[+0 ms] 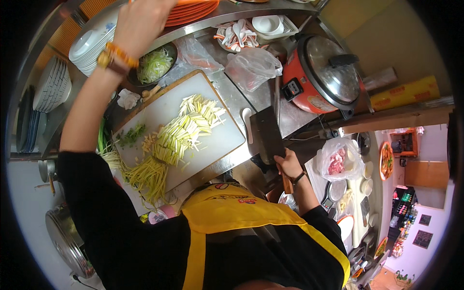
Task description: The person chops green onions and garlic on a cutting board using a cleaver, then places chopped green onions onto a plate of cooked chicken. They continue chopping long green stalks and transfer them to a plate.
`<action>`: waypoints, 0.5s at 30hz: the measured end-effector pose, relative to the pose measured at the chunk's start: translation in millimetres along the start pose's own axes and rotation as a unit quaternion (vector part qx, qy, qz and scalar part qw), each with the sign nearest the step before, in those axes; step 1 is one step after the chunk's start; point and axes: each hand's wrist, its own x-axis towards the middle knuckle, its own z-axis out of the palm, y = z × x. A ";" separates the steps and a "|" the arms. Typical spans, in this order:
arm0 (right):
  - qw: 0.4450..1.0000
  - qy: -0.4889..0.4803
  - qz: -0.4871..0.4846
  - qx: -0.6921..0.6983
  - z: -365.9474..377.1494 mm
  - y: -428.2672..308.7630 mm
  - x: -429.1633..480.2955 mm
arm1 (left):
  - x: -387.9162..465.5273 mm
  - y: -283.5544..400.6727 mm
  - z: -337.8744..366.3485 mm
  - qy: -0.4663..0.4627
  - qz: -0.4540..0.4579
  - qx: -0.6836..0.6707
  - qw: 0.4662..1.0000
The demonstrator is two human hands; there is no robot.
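Observation:
In my right hand [290, 166] is a Chinese cleaver [267, 134], gripped near its wooden handle, its broad dark blade beside the cutting board's right end. My left hand [143, 27] is raised at the shelf by a stack of orange plates [192, 12]; its fingertips are cut off by the picture's edge, so I cannot tell what it holds. On the white cutting board [217, 145] lie cut yellow-green stalks [181, 134], longer uncut stalks [148, 177], chopped green herbs [132, 135] and small pale pieces [148, 142]. A white spoon [247, 123] rests between board and blade.
Behind the board stand a bowl of shredded greens [155, 65] and plastic bags [253, 67]. A red rice cooker [319, 76] is at the back right. White plates [87, 50] are stacked on the left shelf. A bag of raw meat [339, 161] and a scale [334, 192] lie right.

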 end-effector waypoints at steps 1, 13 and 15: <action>0.998 -0.008 -0.010 -0.055 1.2 -0.7 6.4 | -8.5 14.0 -11.0 0.008 -0.009 -0.039 0.999; 0.870 0.147 -0.064 -0.466 -40.2 13.5 47.1 | -72.0 138.0 20.6 -0.035 0.145 -0.328 0.933; 0.880 0.171 -0.078 -0.436 -52.5 15.2 64.5 | -84.9 150.6 42.3 -0.041 0.171 -0.326 0.929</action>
